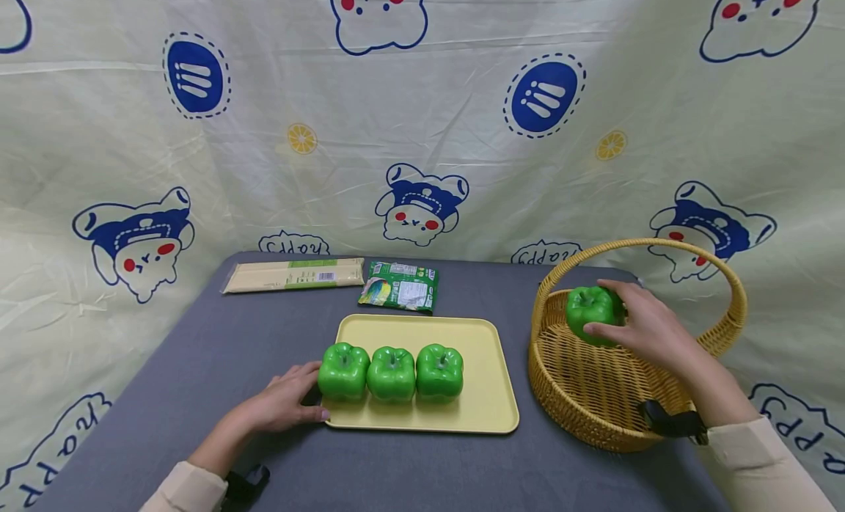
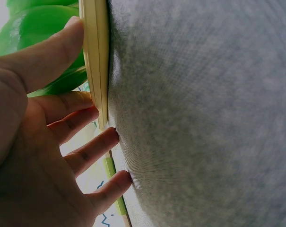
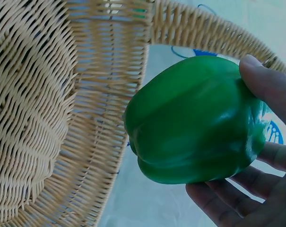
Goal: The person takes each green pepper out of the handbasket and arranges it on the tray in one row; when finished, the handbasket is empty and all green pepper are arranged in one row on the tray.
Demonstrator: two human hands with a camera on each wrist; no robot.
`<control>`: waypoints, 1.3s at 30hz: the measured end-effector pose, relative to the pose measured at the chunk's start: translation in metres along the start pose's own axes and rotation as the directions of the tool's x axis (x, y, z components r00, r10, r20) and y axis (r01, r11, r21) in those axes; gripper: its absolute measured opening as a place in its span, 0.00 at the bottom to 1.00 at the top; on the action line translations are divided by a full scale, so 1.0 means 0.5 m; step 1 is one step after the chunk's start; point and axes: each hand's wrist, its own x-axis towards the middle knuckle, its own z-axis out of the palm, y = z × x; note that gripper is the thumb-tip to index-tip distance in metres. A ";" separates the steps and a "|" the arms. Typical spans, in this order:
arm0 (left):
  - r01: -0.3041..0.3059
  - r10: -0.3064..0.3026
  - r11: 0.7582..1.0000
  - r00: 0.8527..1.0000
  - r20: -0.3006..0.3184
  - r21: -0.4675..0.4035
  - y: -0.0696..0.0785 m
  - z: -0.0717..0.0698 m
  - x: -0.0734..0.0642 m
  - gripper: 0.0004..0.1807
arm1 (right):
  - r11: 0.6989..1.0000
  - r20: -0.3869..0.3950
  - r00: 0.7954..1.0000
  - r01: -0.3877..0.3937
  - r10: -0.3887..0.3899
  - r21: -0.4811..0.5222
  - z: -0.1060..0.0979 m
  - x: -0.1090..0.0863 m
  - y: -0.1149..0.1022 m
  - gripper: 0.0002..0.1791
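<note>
My right hand [image 1: 643, 323] grips a green bell pepper [image 1: 593, 314] between thumb and fingers, over a wicker basket [image 1: 568, 402] with a tall arched handle. The right wrist view shows this pepper [image 3: 195, 123] held beside the woven wall. Three more green bell peppers, a left one [image 1: 344, 371], a middle one [image 1: 392, 374] and a right one [image 1: 439, 372], stand in a row on a pale yellow tray [image 1: 485, 380]. My left hand [image 1: 284, 400] rests at the tray's left edge, fingers spread; its thumb and fingertips touch the rim [image 2: 96, 61] in the left wrist view.
Behind the tray lie a long beige packet [image 1: 290, 274] with a green label and a green printed bag [image 1: 400, 285]. The grey tabletop [image 1: 370, 468] ends at a patterned cloth backdrop [image 1: 264, 72]. The basket's handle [image 1: 660, 242] arches above my right hand.
</note>
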 end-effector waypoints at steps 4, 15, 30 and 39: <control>-0.006 0.006 1.000 1.000 -0.002 0.006 -0.001 0.000 0.000 0.42 | 1.000 -0.023 1.000 0.020 -0.020 0.016 -0.005 -0.016 -0.016 0.49; 0.010 -0.010 1.000 1.000 0.009 0.001 -0.001 0.000 0.001 0.42 | 0.995 -0.137 0.987 0.092 -0.085 0.048 -0.001 -0.059 -0.058 0.46; 0.016 -0.016 1.000 1.000 0.009 0.003 -0.001 0.000 0.002 0.42 | 0.960 -0.234 0.946 0.256 -0.224 0.117 0.053 -0.087 -0.109 0.44; 0.017 -0.017 1.000 1.000 0.005 0.002 0.000 0.000 0.001 0.41 | 0.942 -0.221 0.945 0.284 -0.243 0.179 0.113 -0.085 -0.144 0.41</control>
